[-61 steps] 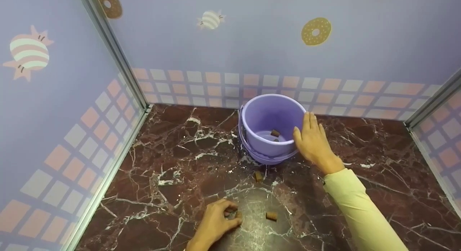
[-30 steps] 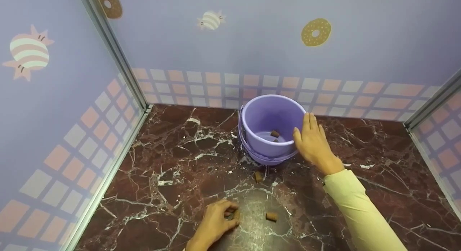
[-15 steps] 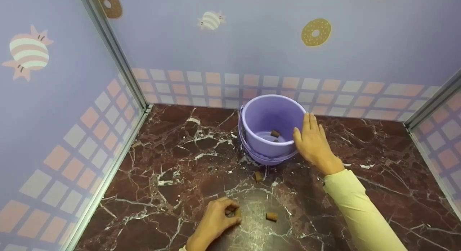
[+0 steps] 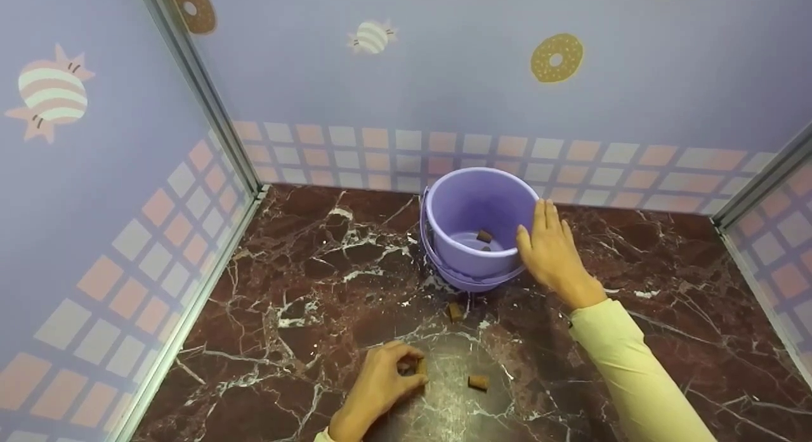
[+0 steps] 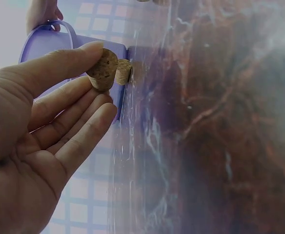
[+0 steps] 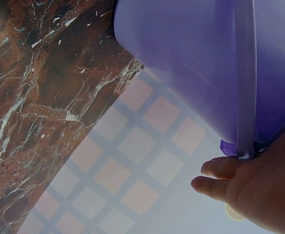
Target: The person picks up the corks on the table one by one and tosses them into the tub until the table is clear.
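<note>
My left hand (image 4: 379, 377) pinches a brown cork (image 5: 103, 70) between thumb and fingertips, just above the marble-patterned surface in the head view. The other fingers are held nearly straight beneath it in the left wrist view. Straight fingers of my right hand (image 4: 553, 252) rest against the right side of a purple bucket (image 4: 453, 259), at its rim. In the right wrist view, this hand touches the bucket near where the handle (image 6: 246, 78) joins. Two corks (image 4: 484, 236) lie inside the bucket, one mostly hidden by its wall.
One loose cork (image 4: 455, 312) sits just in front of the bucket, and another cork (image 4: 478, 383) lies to the right of my left hand. A patterned back wall (image 4: 406, 80) stands close behind the bucket, with side panels left and right.
My left hand has shifted slightly, lifting the cork a little from the surface. The right hand and the bucket have stayed in place.
</note>
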### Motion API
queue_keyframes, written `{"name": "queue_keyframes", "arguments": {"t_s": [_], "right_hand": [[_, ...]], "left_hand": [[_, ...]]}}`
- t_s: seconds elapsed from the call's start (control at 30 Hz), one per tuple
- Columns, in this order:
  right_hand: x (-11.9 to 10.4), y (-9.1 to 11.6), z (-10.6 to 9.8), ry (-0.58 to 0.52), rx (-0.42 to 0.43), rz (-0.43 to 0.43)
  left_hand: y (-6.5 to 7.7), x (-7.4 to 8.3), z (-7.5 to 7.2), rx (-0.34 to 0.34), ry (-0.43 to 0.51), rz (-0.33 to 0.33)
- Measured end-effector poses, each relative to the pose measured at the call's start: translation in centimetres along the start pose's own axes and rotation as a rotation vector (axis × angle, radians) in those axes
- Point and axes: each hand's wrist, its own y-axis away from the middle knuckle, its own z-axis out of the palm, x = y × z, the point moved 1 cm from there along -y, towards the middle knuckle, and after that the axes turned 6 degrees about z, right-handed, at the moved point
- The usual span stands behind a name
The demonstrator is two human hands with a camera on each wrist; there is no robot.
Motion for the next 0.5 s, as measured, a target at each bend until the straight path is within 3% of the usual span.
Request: {"name": "queue_keyframes", "arguments": {"t_s": [0.5], "right_hand": [[0.08, -0.13, 0.04, 0.005, -0.006, 0.000]], "left_hand": [[-0.70, 0.57, 0.01, 0.052, 0.047, -0.008]]}}
